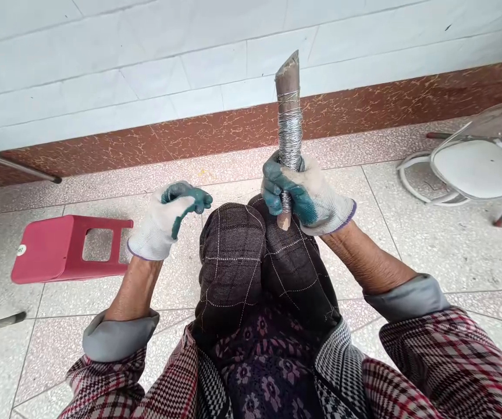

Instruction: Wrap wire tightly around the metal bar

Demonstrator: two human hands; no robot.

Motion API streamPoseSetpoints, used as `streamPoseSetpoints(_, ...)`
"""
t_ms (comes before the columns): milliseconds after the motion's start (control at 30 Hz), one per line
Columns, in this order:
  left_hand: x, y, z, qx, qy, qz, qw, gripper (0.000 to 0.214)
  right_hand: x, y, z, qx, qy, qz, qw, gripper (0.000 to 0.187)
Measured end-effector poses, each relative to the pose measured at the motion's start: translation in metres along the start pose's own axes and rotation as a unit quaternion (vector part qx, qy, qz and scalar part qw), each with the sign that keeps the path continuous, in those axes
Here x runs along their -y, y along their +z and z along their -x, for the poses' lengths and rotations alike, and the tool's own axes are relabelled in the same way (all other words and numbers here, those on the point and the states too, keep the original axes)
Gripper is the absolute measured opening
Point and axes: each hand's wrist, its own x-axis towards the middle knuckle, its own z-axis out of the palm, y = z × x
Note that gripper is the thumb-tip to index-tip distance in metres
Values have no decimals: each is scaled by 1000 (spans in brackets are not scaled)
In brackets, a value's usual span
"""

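Note:
My right hand [296, 189], in a white glove with a green coated palm, is wrapped round a wooden stick [288, 84]. Silvery wire [290, 137] is wound in many turns about the stick's middle, and its slanted top end points up toward the wall. The stick's lower end sticks out below my fingers, over my knees. Off to the left, my left hand [167, 212], gloved the same way, is closed with thumb and fingertips pinched together. A very faint strand seems to run between the two hands; the pinched end itself is hidden by the fingers.
A red plastic stool [43, 250] lies on its side on the tiled floor at left. At right stands a chair with a white round seat [480, 169] and metal legs. Grey metal legs [28, 169] reach in at the left edge. A white tiled wall [146, 64] rises ahead.

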Motion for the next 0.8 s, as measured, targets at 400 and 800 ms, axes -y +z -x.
streamPoseSetpoints(400, 23, 26, -69, 22, 6, 150, 988, 20, 24, -27, -26, -40, 42, 94, 994, 61)
streamPoseSetpoints(800, -21, 88, -137, 75, 95, 39, 992, 29, 60, -44, -22, -125, 51, 265, 955, 38)
